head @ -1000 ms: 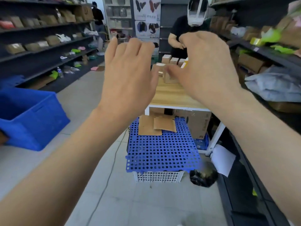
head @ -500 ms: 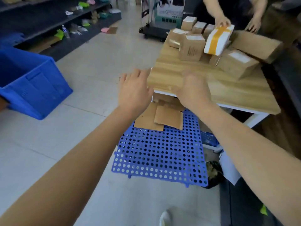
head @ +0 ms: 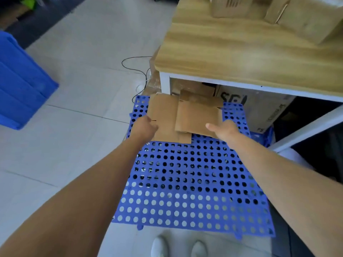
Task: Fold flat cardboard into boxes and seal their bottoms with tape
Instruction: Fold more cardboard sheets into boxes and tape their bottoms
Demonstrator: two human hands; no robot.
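Observation:
Two flat brown cardboard sheets lie overlapped at the far end of a blue perforated plastic panel (head: 194,182). The left sheet (head: 163,115) is underneath and the right sheet (head: 198,115) rests partly on it. My left hand (head: 143,127) is at the left sheet's left edge with its fingers curled against it; whether it grips is hidden. My right hand (head: 222,129) covers the right sheet's near right corner, thumb on top, the corner running into the hand. Folded boxes (head: 300,17) stand on the wooden table (head: 232,49).
The table's white frame (head: 165,80) stands just behind the sheets, with a printed carton (head: 259,110) beneath it. A blue crate (head: 20,84) sits on the tiled floor at left. A black cable (head: 133,67) loops near the table leg. My white shoes (head: 178,247) are at the panel's near edge.
My view has tipped down from the shelves and table to the panel. Both hands have dropped from table height onto the flat cardboard sheets.

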